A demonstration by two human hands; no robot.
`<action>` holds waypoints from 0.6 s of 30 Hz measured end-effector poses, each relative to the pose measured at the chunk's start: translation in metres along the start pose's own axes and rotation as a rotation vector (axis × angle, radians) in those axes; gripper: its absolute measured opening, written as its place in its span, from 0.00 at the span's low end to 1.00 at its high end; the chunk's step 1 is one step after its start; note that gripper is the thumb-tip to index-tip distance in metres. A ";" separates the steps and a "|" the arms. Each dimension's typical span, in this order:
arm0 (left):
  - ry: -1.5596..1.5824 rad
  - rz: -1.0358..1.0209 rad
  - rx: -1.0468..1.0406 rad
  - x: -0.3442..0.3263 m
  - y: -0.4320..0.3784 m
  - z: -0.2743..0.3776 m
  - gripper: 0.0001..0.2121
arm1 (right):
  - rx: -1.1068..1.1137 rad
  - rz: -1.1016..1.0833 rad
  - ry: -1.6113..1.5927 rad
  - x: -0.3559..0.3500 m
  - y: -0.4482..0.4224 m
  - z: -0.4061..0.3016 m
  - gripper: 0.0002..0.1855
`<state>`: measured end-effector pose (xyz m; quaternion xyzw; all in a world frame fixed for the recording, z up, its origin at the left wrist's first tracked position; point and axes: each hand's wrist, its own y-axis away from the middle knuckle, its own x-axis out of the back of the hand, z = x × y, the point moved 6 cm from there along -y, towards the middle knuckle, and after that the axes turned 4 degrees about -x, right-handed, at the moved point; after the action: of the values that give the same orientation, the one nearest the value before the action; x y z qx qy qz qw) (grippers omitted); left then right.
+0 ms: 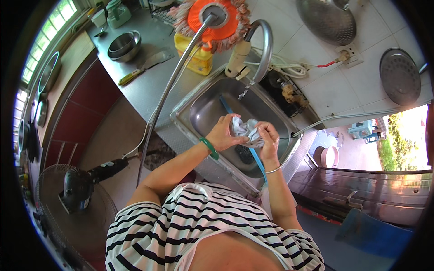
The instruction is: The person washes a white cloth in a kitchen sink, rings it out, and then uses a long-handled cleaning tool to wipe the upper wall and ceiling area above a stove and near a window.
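Note:
A bunched, wet-looking white cloth is held between both hands above the stainless steel sink. My left hand grips its left side, with a green bangle on the wrist. On the right side, my right hand has its fingers closed around the cloth; a silver bracelet circles that wrist. Water runs from the curved faucet behind the cloth. Below the hands a blue hose or strip crosses the basin and passes over its front rim. A dark round drain strainer shows partly beneath them.
Left of the sink stand a yellow jug, a cleaver and nested metal bowls. A mop with an orange head leans across the counter, its metal pole near my left arm. A black fan stands lower left. A wire rack sits behind.

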<state>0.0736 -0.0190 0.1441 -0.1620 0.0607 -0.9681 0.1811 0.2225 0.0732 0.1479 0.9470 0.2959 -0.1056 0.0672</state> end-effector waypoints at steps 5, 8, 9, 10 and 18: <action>0.703 0.219 0.361 0.032 0.006 -0.021 0.11 | 0.182 -0.134 -0.146 -0.033 -0.011 -0.030 0.15; 0.799 0.344 0.598 0.054 0.008 -0.012 0.15 | -0.037 -0.064 -0.291 -0.056 -0.008 -0.018 0.26; 0.779 0.338 0.687 0.061 0.009 -0.019 0.16 | -0.086 -0.036 -0.192 -0.055 -0.013 -0.007 0.23; 0.927 0.460 0.483 0.062 0.005 -0.007 0.18 | -0.209 -0.056 -0.152 -0.054 -0.009 0.005 0.19; 1.183 0.387 0.305 0.096 0.036 -0.056 0.17 | -0.332 -0.093 -0.012 -0.052 -0.026 0.022 0.12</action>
<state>-0.0177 -0.0848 0.1129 0.4411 0.0402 -0.8414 0.3096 0.1622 0.0622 0.1375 0.9075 0.3525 -0.0638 0.2195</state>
